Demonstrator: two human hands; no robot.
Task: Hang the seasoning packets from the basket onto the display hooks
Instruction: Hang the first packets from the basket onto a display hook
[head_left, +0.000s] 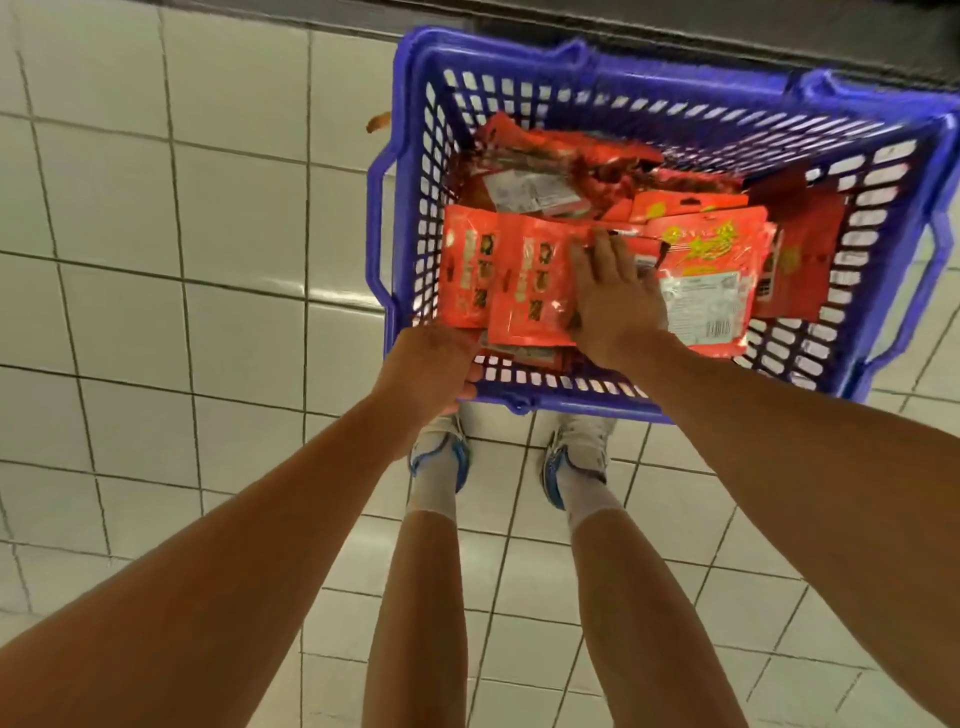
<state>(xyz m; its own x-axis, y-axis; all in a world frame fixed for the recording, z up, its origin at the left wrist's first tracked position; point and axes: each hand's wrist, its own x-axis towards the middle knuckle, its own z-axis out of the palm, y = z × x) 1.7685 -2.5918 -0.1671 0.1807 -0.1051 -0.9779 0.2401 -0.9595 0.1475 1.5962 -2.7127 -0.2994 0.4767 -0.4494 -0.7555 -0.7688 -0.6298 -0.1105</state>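
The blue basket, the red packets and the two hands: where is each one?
blue basket (566, 397): head view, near rim.
red seasoning packets (524, 280): head view, front of a top packet.
right hand (615, 291): head view, back of hand.
left hand (441, 364): head view, back of hand.

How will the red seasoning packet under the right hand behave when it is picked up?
The seasoning packet is a thin, glossy pouch, so probably floppy, light and slippery. The right hand rests on overlapping packets, so neighbours may slide.

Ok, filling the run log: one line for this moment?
right hand on packets | left hand grips basket rim | none hung
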